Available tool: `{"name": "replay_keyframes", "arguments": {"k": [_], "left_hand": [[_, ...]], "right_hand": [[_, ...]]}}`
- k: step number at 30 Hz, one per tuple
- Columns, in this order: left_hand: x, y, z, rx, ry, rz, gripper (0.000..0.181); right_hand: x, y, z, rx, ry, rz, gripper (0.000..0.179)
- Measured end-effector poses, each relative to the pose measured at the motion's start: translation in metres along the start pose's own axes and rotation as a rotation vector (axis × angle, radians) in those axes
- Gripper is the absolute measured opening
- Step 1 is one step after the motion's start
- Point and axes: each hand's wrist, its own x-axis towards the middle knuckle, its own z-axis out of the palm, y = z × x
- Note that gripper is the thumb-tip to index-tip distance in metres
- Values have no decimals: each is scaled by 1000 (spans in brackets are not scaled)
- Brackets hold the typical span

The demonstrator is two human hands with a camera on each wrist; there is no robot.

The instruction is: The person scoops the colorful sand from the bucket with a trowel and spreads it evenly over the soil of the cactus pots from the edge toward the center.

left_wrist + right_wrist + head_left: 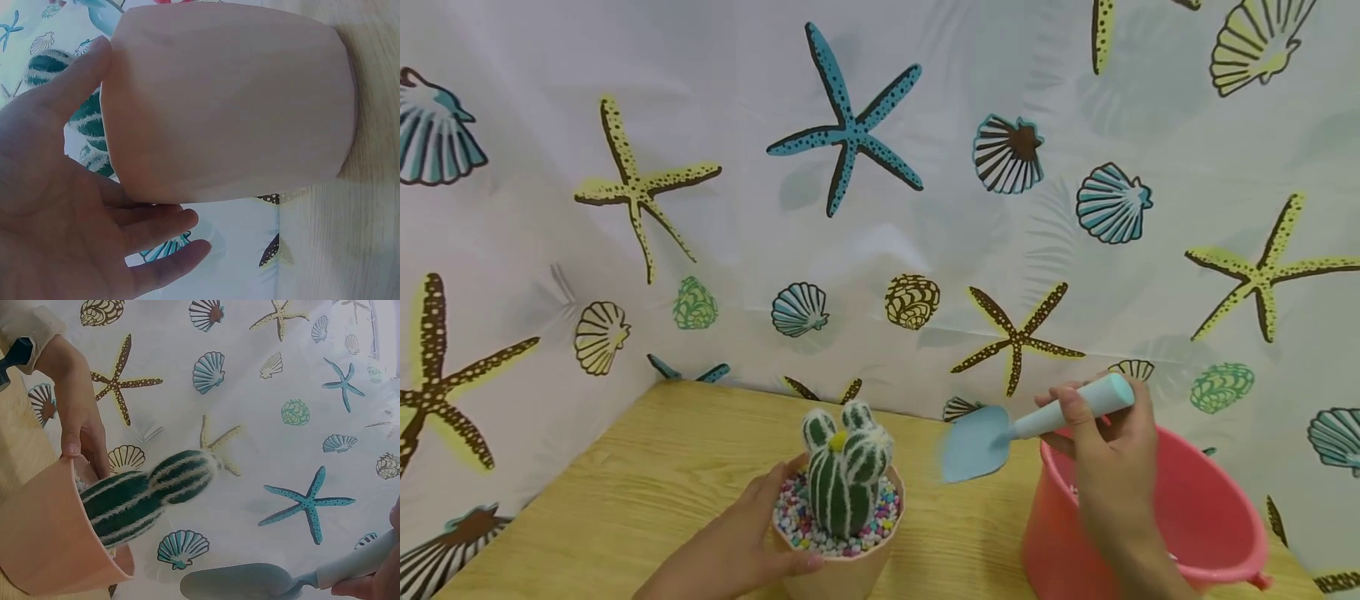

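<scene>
A green cactus (842,492) with white fuzzy stripes and a yellow tuft stands in a peach flowerpot (231,106). Small multicoloured pebbles (790,508) surround its base. My left hand (737,529) holds the pot at its left side near the rim, thumb at the front and fingers towards the back. In my right hand (1108,462) is the handle of a light blue trowel (977,444), held over the near edge of a pink bucket (1217,500). The trowel's blade points left towards the cactus, apart from it; no load shows on the blade.
The bucket stands on the wood-grain table (647,467) to the right of the pot; my right forearm hides part of its inside. A white cloth (880,225) printed with starfish and shells hangs behind the table and along its left side.
</scene>
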Motion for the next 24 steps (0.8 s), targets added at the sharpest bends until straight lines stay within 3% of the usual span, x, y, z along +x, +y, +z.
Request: {"name": "replay_keyframes", "arguments": {"k": [5, 9, 13, 18, 24], "left_hand": [[5, 2, -1, 20, -1, 46, 104], [6, 1, 0, -16, -22, 51, 102], [5, 1, 2, -47, -37, 24, 102], [4, 1, -1, -24, -28, 11, 102], [4, -2, -2, -44, -44, 39, 100]], "right_hand": [[5, -5, -21, -2, 56, 3, 17], [9, -7, -44, 36, 120, -11, 19], [16, -11, -70, 38, 211, -44, 23], [26, -13, -96, -18, 303, -100, 20], [31, -7, -112, -24, 336, -58, 15]]}}
